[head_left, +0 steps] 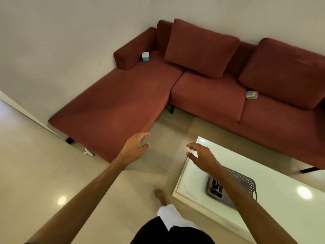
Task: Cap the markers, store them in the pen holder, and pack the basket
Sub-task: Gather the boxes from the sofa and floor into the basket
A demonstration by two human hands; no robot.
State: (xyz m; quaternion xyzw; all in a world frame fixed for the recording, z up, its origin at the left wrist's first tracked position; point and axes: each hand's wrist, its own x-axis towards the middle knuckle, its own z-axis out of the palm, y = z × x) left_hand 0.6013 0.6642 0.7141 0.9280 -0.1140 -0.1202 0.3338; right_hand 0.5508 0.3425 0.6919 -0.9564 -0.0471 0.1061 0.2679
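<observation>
A grey perforated basket (246,180) stands on the white table (281,208), partly hidden by my right forearm. Inside it lies a pen holder (214,189) with dark markers in it. My left hand (135,147) reaches out over the floor near the sofa's corner, fingers apart and holding nothing. My right hand (202,156) hovers above the table's near-left corner, also with fingers spread and nothing in it. A small teal and white container (145,56) sits far off on the sofa by its armrest.
A red L-shaped sofa (123,103) fills the back of the view. On its right seat lies a small grey pouch with something yellow (251,95). A white object (88,152) lies on the tiled floor by the sofa's corner. My bare foot (161,195) is beside the table.
</observation>
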